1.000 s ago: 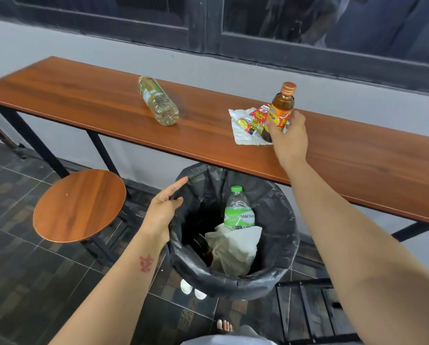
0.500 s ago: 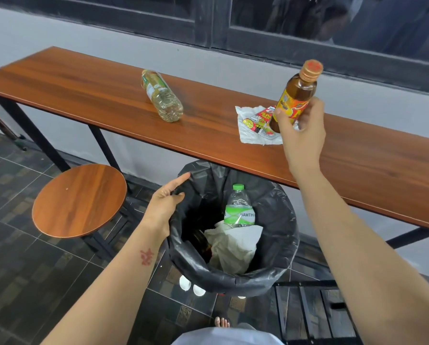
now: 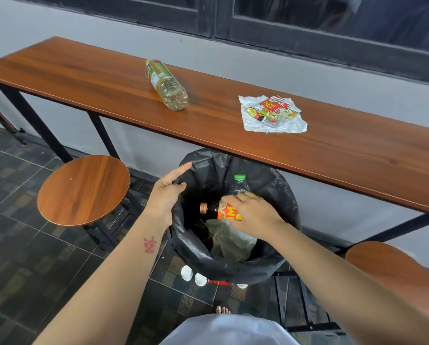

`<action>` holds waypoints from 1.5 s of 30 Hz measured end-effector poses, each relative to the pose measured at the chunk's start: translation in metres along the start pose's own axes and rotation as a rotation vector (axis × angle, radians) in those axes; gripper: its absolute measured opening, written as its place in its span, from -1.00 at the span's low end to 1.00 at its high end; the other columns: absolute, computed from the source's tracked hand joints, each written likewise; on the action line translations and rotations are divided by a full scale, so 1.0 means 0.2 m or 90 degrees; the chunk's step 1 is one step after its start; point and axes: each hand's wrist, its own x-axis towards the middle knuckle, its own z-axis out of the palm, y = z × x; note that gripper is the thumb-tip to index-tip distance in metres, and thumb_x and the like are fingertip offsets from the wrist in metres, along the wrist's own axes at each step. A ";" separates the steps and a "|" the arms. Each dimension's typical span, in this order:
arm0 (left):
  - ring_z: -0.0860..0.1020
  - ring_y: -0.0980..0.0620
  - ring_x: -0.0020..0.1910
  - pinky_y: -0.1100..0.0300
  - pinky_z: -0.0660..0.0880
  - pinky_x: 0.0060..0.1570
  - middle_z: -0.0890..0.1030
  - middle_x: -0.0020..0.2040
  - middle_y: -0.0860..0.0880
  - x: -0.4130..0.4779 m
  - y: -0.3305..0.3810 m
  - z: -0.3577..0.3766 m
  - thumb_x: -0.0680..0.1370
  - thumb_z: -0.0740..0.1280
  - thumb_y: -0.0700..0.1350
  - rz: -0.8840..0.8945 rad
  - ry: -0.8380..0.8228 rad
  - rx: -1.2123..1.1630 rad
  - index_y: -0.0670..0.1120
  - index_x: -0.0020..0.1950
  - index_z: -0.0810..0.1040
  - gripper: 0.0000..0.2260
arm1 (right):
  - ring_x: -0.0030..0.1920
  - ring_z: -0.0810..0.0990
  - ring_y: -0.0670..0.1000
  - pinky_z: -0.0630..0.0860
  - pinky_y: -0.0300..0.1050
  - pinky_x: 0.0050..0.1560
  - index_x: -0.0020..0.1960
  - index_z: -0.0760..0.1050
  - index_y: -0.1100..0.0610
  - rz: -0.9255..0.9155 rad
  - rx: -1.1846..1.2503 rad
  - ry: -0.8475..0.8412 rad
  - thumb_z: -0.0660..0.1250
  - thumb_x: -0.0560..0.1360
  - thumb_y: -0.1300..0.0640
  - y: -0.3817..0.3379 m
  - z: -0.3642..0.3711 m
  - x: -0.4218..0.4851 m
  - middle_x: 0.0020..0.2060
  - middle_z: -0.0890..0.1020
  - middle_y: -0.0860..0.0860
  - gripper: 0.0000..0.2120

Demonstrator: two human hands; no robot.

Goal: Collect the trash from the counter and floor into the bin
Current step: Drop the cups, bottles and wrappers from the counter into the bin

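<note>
My right hand (image 3: 255, 215) grips a small brown bottle (image 3: 219, 210) with an orange label, lying sideways over the mouth of the black-lined bin (image 3: 280, 267). My left hand (image 3: 167, 192) pinches the bin liner at its left rim. Inside the bin stand a clear bottle with a green cap (image 3: 239, 184) and crumpled white paper (image 3: 229, 239). On the wooden counter (image 3: 333, 155) lie a clear plastic bottle (image 3: 166, 84) on its side and a flattened snack wrapper (image 3: 273, 114).
A round wooden stool (image 3: 83, 190) stands left of the bin, and another stool (image 3: 387, 267) at the right. White round pieces and a red scrap (image 3: 201, 278) lie on the dark tiled floor by the bin's near side. My toes (image 3: 223, 310) show below.
My right hand has carried the brown bottle from above the counter down over the bin and turned it sideways. The left hand has stayed on the liner.
</note>
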 end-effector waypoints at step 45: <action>0.34 0.04 0.45 -0.05 0.30 0.43 0.49 0.40 0.12 -0.01 -0.02 -0.04 0.60 0.19 -0.39 -0.009 0.045 -0.026 0.23 0.18 0.65 -0.47 | -0.04 0.60 0.30 0.46 -0.02 -0.15 0.33 0.46 0.13 0.267 0.090 0.387 0.14 0.61 0.22 0.27 -0.53 0.36 -0.03 0.65 0.22 -0.68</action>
